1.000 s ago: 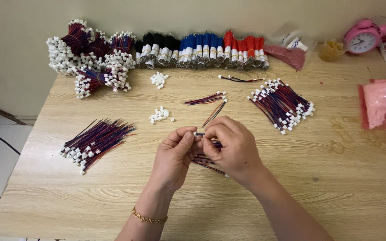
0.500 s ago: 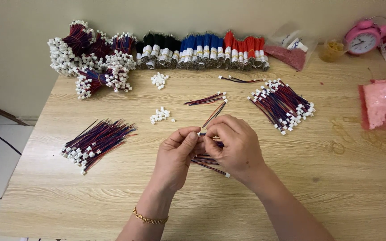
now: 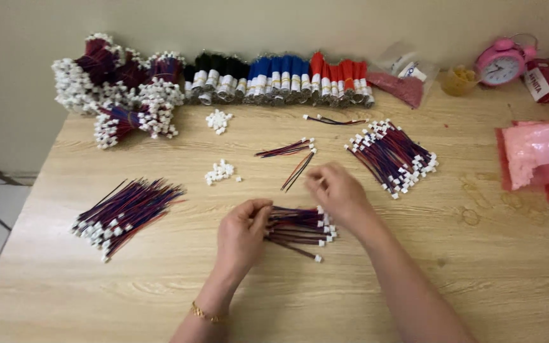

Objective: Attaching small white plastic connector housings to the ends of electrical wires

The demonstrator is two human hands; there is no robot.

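My left hand grips the bare-wire end of a small bundle of red and blue wires with white connectors, which lies on the wooden table. My right hand hovers just above and right of that bundle, fingers loosely curled, blurred by motion; I see nothing in it. A pair of loose wires lies just beyond my right hand. A small heap of white connectors sits further left.
A fan of wires lies at the left, another wire pile at the right. Bundled black, blue and red wires line the back wall beside connector-tipped bunches. A pink clock and pink bags stand at right.
Both hands have come apart and dropped toward the table. The bundle now lies on the table under my left hand, and my right hand has moved right and away from it.
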